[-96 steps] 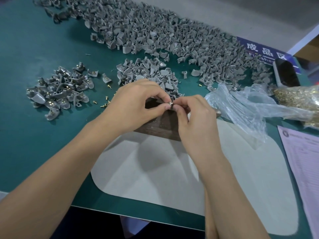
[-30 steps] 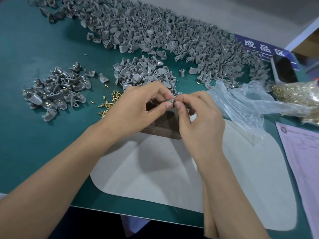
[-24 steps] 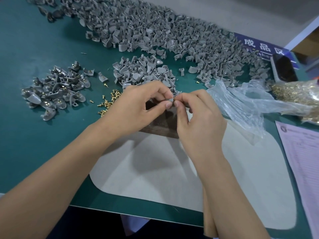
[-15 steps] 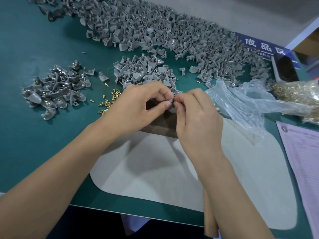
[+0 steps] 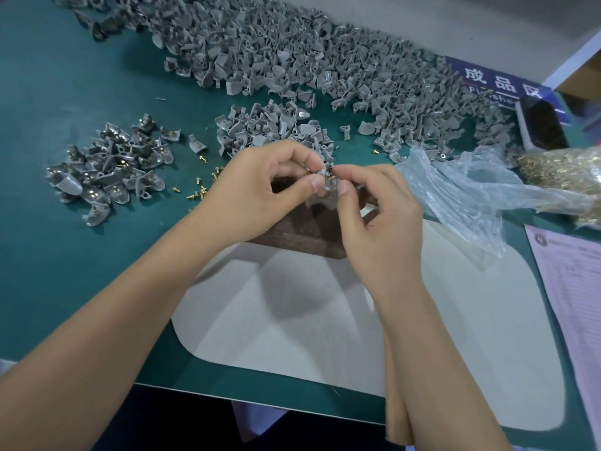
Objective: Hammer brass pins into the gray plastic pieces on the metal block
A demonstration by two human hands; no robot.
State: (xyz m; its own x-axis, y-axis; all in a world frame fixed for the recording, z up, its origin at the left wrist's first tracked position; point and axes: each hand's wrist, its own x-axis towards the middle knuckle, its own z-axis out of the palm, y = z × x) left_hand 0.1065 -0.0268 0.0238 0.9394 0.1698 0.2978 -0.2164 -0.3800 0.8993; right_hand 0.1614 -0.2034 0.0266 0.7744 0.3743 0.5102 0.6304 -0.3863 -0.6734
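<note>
The surface is covered in dark teal matting, with a pale grey rounded mat laid over it at 6 o'clock. Near the centre, the left hand and the right hand meet fingertip to fingertip, both pinching one small gray plastic piece held just above the metal block; a dark pin-like bit shows at its top, too small to identify. The block, dark and rust-brown, sits at the far edge of the pale mat, partly hidden by both hands.

A broad heap of gray pieces runs from 11 to 2 o'clock, and a smaller pile lies at 12 o'clock, just beyond the hands. At 9 o'clock a separate cluster of pieces shows brass glints, and loose brass pins are scattered between it and the left hand. At 3 o'clock a crumpled clear plastic bag lies beside a bag of brass pins. A blue sign with white characters lies at 1 o'clock, a dark block-like object next to it. A printed pink form lies at 4 o'clock. A plain grey wall rises behind the surface.
</note>
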